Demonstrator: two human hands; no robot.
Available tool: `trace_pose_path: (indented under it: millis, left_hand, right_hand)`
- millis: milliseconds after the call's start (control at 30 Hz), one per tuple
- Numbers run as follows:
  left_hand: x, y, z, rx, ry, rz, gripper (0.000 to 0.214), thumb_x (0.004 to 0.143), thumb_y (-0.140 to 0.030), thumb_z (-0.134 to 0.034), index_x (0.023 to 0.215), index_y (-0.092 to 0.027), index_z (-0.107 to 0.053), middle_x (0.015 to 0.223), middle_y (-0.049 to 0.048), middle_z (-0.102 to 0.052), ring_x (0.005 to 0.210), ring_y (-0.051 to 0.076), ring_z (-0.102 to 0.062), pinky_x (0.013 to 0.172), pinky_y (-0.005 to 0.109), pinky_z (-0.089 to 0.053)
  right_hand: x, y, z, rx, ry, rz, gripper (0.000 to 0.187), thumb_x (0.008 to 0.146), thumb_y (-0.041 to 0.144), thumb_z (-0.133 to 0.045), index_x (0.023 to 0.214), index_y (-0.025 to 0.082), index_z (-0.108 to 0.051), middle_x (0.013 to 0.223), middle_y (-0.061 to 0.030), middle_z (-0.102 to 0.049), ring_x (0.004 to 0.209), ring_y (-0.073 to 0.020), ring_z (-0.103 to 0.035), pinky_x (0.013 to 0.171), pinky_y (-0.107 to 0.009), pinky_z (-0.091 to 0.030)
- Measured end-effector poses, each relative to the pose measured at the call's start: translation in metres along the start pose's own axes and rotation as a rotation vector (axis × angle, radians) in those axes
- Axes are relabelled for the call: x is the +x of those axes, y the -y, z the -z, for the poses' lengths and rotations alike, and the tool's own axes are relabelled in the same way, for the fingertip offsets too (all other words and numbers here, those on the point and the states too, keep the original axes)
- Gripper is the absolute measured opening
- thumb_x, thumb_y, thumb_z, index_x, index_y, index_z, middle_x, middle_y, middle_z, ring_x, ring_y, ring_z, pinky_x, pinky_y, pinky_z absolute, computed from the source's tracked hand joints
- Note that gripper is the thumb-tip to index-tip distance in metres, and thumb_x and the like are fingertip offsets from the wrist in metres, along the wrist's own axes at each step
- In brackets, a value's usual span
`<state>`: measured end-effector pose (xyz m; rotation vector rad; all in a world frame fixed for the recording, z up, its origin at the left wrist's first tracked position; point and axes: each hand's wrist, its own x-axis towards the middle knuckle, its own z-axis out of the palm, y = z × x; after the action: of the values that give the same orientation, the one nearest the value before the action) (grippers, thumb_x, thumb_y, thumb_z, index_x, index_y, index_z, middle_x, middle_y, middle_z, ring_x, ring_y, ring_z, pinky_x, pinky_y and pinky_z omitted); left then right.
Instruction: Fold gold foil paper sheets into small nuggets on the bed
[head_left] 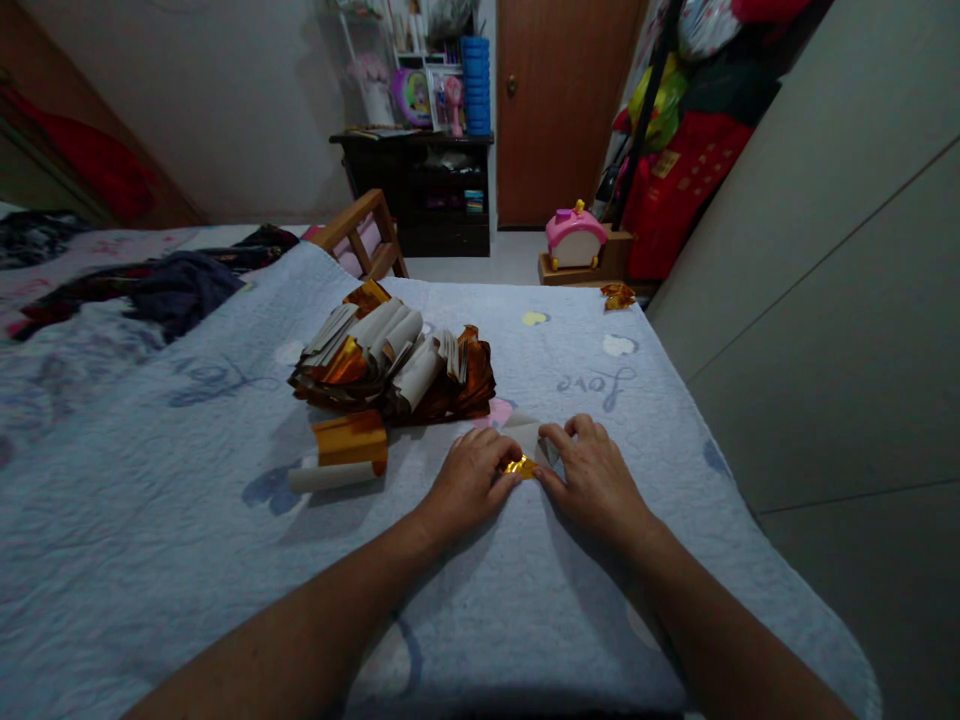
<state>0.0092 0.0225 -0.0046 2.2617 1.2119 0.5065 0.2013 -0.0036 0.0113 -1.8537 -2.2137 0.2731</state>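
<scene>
Both of my hands meet over one sheet of gold foil paper (520, 467) on the bedspread. My left hand (474, 468) pinches its left side, thumb and fingertips closed together. From the other side, my right hand (592, 475) grips the sheet with bent fingers and thumb. Its pale back (523, 434) shows behind the shiny gold part, and my fingers cover some of it. To the left lies a loose, curled gold sheet (350, 440) with a rolled pale edge. Behind that rises a heap of curled gold and white papers (397, 360).
A pale blue bedspread (465, 620) with printed hearts covers the surface. Folded gold pieces (618, 296) rest at its far right corner. Dark clothes (187, 290) lie at left. Beyond are a wooden chair (382, 235), a pink toy (576, 238) and a dark cabinet (412, 195).
</scene>
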Motion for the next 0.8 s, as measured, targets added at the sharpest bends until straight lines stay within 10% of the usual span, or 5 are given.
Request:
trace_pose_path:
  millis: [400, 667, 800]
  left_hand:
    - [-0.001, 0.003, -0.001, 0.001, -0.008, -0.018, 0.008, 0.088, -0.018, -0.063, 0.096, -0.019, -0.064, 0.096, 0.0047, -0.064, 0.095, 0.023, -0.055, 0.084, 0.037, -0.042]
    - [-0.003, 0.002, 0.000, -0.040, -0.101, -0.034, 0.023, 0.084, -0.019, -0.070, 0.106, -0.019, -0.062, 0.107, 0.0075, -0.060, 0.105, 0.026, -0.053, 0.092, 0.040, -0.045]
    - [-0.004, 0.003, -0.002, -0.062, -0.184, -0.003, 0.049, 0.081, -0.019, -0.073, 0.126, -0.022, -0.054, 0.127, 0.0104, -0.053, 0.120, 0.029, -0.048, 0.105, 0.047, -0.043]
  right_hand:
    - [0.005, -0.017, -0.008, 0.150, 0.007, 0.023, 0.070, 0.082, 0.014, -0.061, 0.150, 0.023, -0.044, 0.132, -0.0153, -0.056, 0.116, -0.0331, -0.050, 0.096, -0.047, -0.039]
    - [0.014, -0.008, -0.013, 0.340, -0.003, 0.002, 0.062, 0.080, 0.022, -0.069, 0.139, 0.016, -0.051, 0.122, -0.0159, -0.064, 0.111, -0.0303, -0.056, 0.097, -0.044, -0.042]
    - [0.015, -0.003, -0.006, 0.388, 0.085, 0.001, 0.027, 0.080, 0.014, -0.065, 0.106, 0.017, -0.067, 0.097, -0.0082, -0.069, 0.093, -0.0238, -0.060, 0.081, -0.034, -0.043]
